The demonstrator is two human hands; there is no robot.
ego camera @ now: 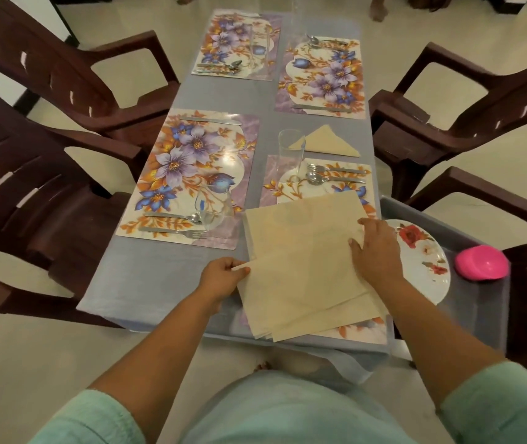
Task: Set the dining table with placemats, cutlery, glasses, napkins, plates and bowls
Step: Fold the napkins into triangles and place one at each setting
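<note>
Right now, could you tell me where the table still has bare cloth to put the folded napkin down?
Bare cloth lies at the near left corner, between the near-left placemat and the left hand. A narrow strip runs between the mat columns. The near right is crowded: napkin stack under both hands, right hand, plate, pink bowl.

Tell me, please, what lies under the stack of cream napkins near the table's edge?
The napkin stack lies on a floral placemat, whose edges show beside and beyond it. The left hand pinches a corner; the right hand rests on top. The placemat's middle is hidden.
</note>
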